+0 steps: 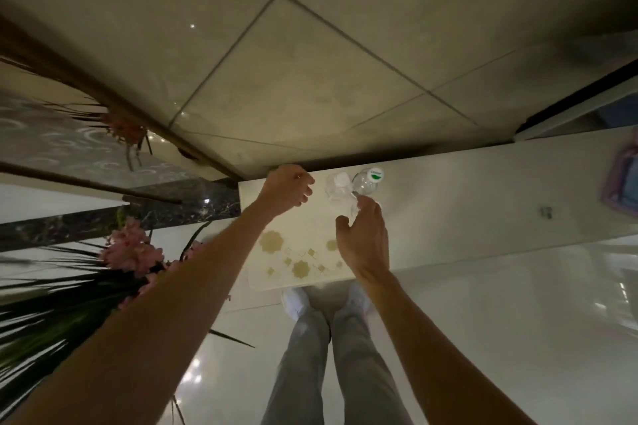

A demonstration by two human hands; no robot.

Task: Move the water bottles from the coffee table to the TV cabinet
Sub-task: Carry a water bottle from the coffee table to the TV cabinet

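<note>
My right hand (364, 238) reaches forward with fingers extended and thumb spread wide, gripping nothing. Its fingertips end just short of the white-capped bottle (340, 183), and blur hides whether they brush clear plastic there. My left hand (288, 190) hovers just left of that bottle, its fingers loosely curled around nothing I can make out. Close against the white-capped bottle's right side is a green-labelled bottle (371, 179). Both rest on a long white top (466, 203), with a gold flower pattern (300, 267) nearer me than the bottle and pink flowers (133, 250) well to its left. I judge this top to be the TV cabinet, so two bottles seem delivered. The coffee table is out of view, so I cannot tell how many remain.
</note>
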